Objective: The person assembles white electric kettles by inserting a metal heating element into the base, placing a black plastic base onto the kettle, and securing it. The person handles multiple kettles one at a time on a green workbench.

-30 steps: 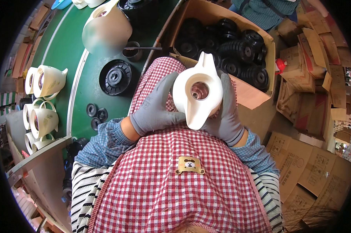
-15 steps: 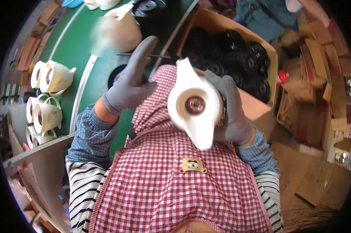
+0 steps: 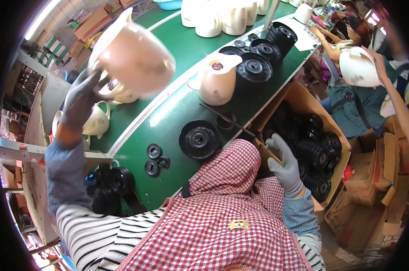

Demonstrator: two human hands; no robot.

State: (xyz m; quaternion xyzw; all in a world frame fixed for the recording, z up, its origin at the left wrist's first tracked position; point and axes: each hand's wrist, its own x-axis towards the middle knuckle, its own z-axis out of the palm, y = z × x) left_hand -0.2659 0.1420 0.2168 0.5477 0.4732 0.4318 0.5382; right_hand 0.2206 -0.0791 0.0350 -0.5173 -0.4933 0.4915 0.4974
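Observation:
A cream jug with a spout is raised over the left of the green table, blurred by motion. My gloved left hand is closed on its handle side; the exact grip is smeared. Above my lap, beside the cardboard box, my gloved right hand is empty, its fingers apart. Another cream jug with a flower print stands upright on the table. Near my apron lie a large black disc and several small black discs.
Black round parts are stacked beyond the standing jug. Several cream jugs stand at the back, others at the left. A dark rod lies on the table. At the right, a co-worker's hand holds a cream jug.
Earlier my right hand held a jug over my lap while my left was empty; now my left hand holds a jug at the upper left and my right is empty. The view has shifted.

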